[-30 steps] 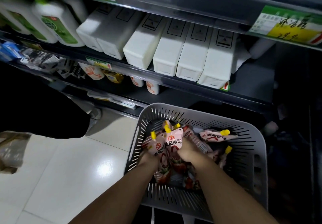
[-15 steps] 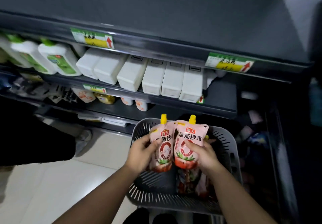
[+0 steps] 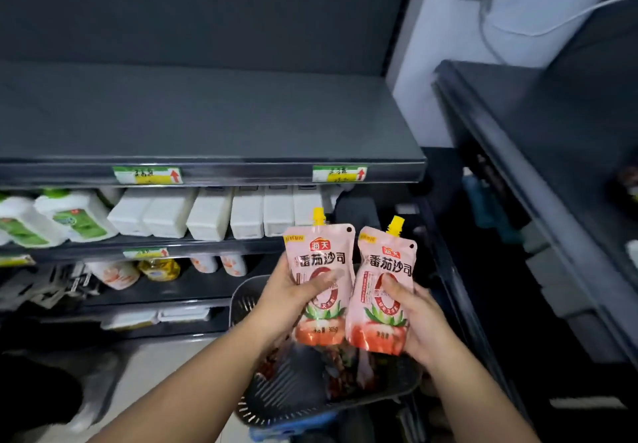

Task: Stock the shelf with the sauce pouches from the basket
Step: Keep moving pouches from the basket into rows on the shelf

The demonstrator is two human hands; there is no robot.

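Fingers (image 3: pixel 322 282) of the left hand (image 3: pixel 290 290) are curled round the left pouch (image 3: pixel 321 256), thumb across its front, and the right hand (image 3: pixel 417 318) clamps the right pouch (image 3: pixel 383 328) the same way; the two hang just beside each other, upright, over the far rim of the basket (image 3: pixel 241 301). A second ago both hands were down inside that basket gathering pouches. Now they have lifted clear, and the view has swung up to the bare top shelf (image 3: pixel 207 121). So the pick looks done, and setting the pair down behind the shelf's front edge is likely next. More pouches (image 3: pixel 341 370) lie in the basket's bottom, so the stocking is far from finished. The pouches are soft, glossy pink film, flat above and plump at the base, each with a hard yellow screw cap and a tomato print. The basket is grey slotted plastic. The shelf is dark, matt and flat, and its front lip carries green-and-yellow price tags (image 3: pixel 147 175).
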